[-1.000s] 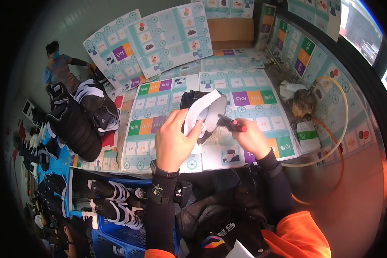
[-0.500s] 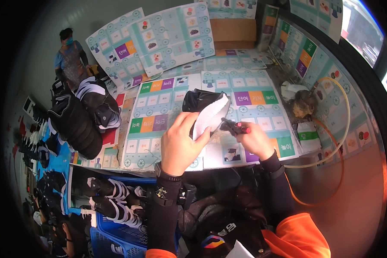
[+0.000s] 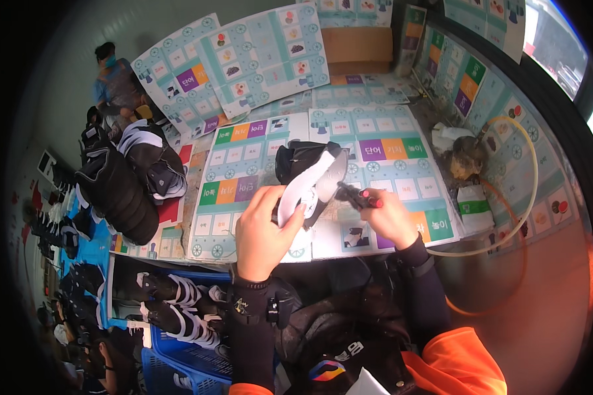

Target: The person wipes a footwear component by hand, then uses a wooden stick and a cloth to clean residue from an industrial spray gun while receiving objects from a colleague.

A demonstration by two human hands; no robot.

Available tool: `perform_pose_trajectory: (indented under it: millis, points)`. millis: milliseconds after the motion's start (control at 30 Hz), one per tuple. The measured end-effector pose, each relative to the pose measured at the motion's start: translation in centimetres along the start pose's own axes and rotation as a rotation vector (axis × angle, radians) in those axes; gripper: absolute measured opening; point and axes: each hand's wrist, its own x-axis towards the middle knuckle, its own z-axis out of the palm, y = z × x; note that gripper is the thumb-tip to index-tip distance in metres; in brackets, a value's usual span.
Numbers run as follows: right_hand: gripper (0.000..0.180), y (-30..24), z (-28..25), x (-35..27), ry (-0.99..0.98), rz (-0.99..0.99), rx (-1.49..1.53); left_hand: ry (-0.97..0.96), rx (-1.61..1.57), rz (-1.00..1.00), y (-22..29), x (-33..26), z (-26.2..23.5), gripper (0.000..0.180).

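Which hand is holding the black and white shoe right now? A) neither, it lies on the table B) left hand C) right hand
B: the left hand grips the shoe by its white sole, while the right hand holds a small red-tipped tool beside it.

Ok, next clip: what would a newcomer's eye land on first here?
Probably the black and white shoe at centre, held sole-up by the left hand over a table papered with colourful printed sheets. Right beside it, the right hand points a small dark tool with a red handle at the sole. After that, the heap of black shoes at the table's left end and the blue crate of more shoes below.
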Motion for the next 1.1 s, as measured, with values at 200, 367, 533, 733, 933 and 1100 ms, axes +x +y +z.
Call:
perform_pose_trajectory:
  millis: [200,367,533,733,933,1100]
  points:
    - [0.028,-0.5,0.7,-0.5,-0.101,0.001,0.211,0.061,-0.024,-0.102,-3.5,-3.3,-0.8,0.027]
    - [0.022,-1.2,0.0,-0.7,-0.331,0.042,0.331,0.073,-0.182,-0.228,-6.1,-5.6,-0.6,0.026]
    - [0.019,-0.7,1.4,-0.5,-0.193,0.014,0.260,0.080,-0.207,-0.255,-7.2,-6.5,-0.9,0.026]
    - [0.018,-1.1,1.4,-1.1,-0.275,0.002,0.313,-0.021,-0.180,-0.261,-7.0,-6.6,-1.4,0.028]
    - [0.019,-2.0,0.3,-1.6,-0.564,0.066,0.413,-0.009,-0.116,-0.199,-7.7,-6.9,-1.2,0.026]
    - [0.020,-0.6,1.6,-1.9,-0.119,-0.046,0.133,-0.027,-0.126,-0.240,-7.1,-7.1,-1.8,0.027]
